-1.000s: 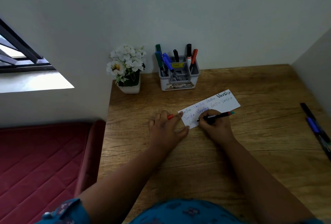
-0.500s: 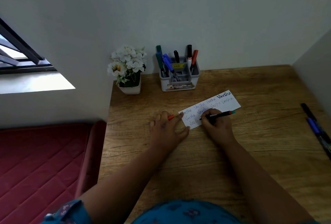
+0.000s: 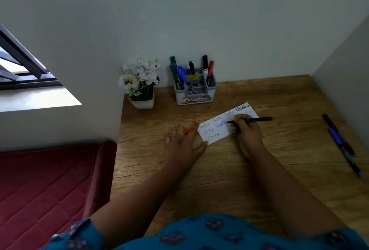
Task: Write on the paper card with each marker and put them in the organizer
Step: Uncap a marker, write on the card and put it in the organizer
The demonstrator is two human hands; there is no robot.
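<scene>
A white paper card (image 3: 217, 130) with several handwritten words lies slanted on the wooden desk (image 3: 219, 170). My right hand (image 3: 246, 133) grips a thin black marker (image 3: 257, 119) and its tip touches the middle of the card. My left hand (image 3: 183, 142) holds an orange cap (image 3: 187, 131) between its fingers while its fingertips press on the card's left end. A grey organizer (image 3: 194, 88) stands at the back against the wall with several markers upright in it.
A white pot of white flowers (image 3: 140, 84) stands left of the organizer. Black and blue markers (image 3: 342, 144) lie at the desk's right side near a side wall. A red mattress (image 3: 46, 187) lies left of the desk, below a window.
My right hand and the marker have moved right and up along the card, uncovering the word written on the bottom line. My left hand has stayed in place.
</scene>
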